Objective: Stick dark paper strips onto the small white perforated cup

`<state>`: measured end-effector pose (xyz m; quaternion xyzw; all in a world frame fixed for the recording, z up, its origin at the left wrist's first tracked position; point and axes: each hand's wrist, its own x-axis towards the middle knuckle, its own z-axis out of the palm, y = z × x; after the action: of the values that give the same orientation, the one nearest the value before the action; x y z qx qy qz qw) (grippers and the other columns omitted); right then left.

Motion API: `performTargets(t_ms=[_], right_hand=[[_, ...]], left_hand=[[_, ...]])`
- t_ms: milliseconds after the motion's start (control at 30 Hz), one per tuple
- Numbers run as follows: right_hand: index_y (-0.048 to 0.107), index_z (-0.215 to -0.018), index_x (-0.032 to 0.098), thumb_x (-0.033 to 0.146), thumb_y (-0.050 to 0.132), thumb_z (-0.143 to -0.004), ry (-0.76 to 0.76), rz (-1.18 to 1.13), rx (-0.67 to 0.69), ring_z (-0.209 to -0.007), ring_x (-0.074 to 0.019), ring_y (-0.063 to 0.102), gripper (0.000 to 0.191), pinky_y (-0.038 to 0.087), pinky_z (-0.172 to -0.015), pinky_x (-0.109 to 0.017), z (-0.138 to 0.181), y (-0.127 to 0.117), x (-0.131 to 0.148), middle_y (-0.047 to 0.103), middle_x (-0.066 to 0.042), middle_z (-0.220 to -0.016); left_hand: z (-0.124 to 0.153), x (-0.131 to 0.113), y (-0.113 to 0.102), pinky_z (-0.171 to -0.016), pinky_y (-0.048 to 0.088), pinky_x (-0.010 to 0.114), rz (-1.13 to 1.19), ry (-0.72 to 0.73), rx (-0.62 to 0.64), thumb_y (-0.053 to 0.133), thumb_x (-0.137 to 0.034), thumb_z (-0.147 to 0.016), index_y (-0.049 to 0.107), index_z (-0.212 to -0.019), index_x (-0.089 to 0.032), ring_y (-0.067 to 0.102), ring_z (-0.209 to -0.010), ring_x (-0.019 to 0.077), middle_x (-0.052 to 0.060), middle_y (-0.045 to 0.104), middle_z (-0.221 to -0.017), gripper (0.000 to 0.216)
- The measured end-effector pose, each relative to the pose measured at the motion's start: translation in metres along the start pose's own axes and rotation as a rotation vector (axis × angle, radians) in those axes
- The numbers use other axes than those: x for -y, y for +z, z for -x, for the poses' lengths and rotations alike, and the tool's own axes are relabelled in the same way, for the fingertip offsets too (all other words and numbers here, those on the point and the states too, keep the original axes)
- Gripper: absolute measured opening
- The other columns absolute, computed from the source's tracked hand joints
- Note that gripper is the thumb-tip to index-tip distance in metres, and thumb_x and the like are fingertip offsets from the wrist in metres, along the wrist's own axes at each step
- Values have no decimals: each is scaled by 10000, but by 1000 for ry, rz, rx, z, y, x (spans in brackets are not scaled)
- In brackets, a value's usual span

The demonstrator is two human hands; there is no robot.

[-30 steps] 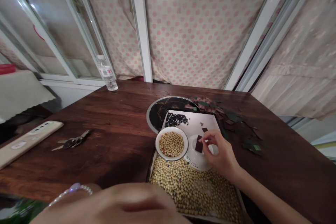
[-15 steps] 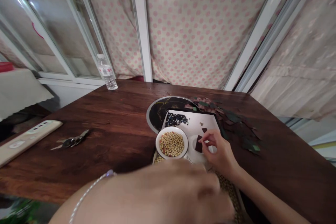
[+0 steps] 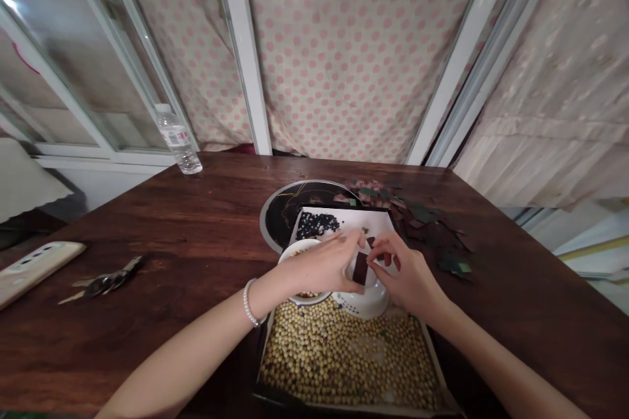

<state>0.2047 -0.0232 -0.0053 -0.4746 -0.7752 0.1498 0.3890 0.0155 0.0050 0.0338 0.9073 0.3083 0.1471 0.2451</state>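
Wooden table (image 3: 201, 229) below — a brown card (image 3: 360, 268) sits pinched in the right hand (image 3: 405, 272), left hand (image 3: 327, 265) beside it, fingers parted, over a white dish (image 3: 366, 306) in the tray (image 3: 381, 217). Seemingly two-handed handling; next calls for light fingertips.

Left hand (image 3: 339, 265) and right hand (image 3: 407, 272) close together
Forearms (image 3: 201, 340) angle inward; left fingers (image 3: 357, 238) curve, parted from the thumb; right fingertips pinch.
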Motion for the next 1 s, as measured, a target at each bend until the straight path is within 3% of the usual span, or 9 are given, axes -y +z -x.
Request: performTargets(t_ms=[167,367,667,1000], right_hand=[[531,-871,221,79,486,-779,-100,73,55,-723,-156,579,174,476,-638,-269,3,1,-2,645,-33,-893],[535,-920,220,80,476,-807,-203,122,128,-806,-181,587,189,483,-662,-284,3,3,-3,643,-21,-809],[519,-956,218,104,538,-779,-173,84,126,-779,-183,591,212,482,-659,-299,3,4,-1,625,-30,-843],[498,-977,214,79,490,-804,-203,12,148,-865,-178,600,220,497,-723,-309,0,-2,-7,627,-49,-919]], left_hand=[[-1,2,-2,-773,401,353,54,-50,58,698,-340,-693,420,-1054,-202,511,-998,278,82,532,-1093,476],[-1,-2,-1,-773,388,358,20,-74,44,672,-365,-714,428,-986,-199,510,-970,271,68,539,-1021,401],[2,-8,11,-703,404,363,-43,-124,-70,676,-399,-699,454,-1010,-174,536,-923,296,85,546,-939,444],[-2,-4,15,-644,404,326,-33,-189,-82,698,-400,-683,445,-977,-182,577,-856,268,71,603,-907,445]])
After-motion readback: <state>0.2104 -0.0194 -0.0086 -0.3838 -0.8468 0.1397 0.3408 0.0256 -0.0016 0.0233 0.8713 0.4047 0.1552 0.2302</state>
